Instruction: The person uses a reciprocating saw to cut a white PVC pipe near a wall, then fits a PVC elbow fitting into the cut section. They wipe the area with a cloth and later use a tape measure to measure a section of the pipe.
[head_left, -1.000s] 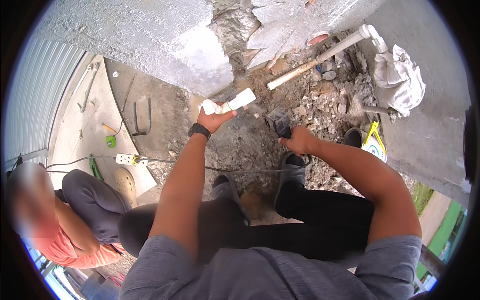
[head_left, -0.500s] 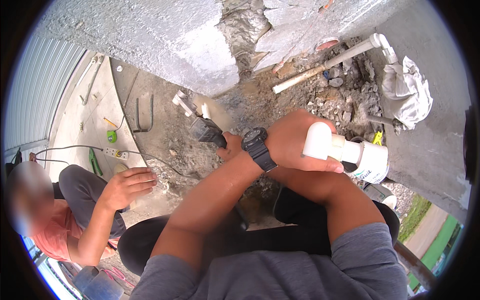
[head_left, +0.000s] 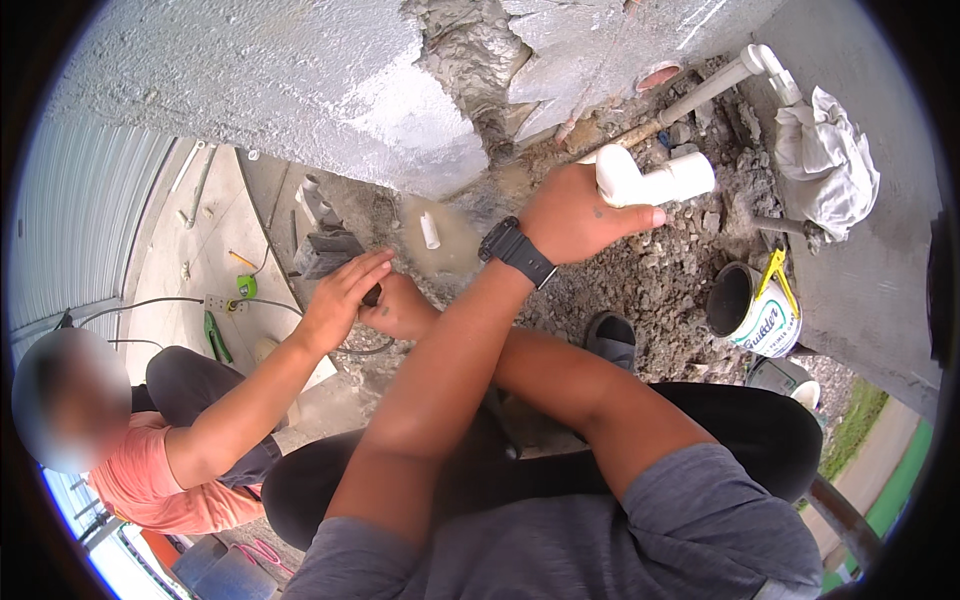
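Note:
My forearms cross, the left over the right. On the right side of the view, my left hand (head_left: 568,218), with a black watch on its wrist, is closed round a white plastic pipe elbow (head_left: 655,184) that has a short socket piece on it. To the left, my right hand (head_left: 402,308) is closed on the dark handle of a pipe welding iron (head_left: 328,252); the handle is mostly hidden. A co-worker's hand (head_left: 345,295) lies over the handle, against my right fingers. A short white pipe piece (head_left: 430,231) lies on wet ground beyond.
A broken concrete wall (head_left: 370,110) stands ahead. A white pipe run (head_left: 705,98) and a cloth-wrapped pipe end (head_left: 828,175) are at right, above a bucket (head_left: 745,312). A power strip (head_left: 222,303), its cord, and a tape measure (head_left: 246,286) lie left. The co-worker (head_left: 175,445) crouches there.
My left hand has carried the elbow up and away from the bucket. My right hand and the welding iron have moved left, and the co-worker's hand has come onto the iron's handle.

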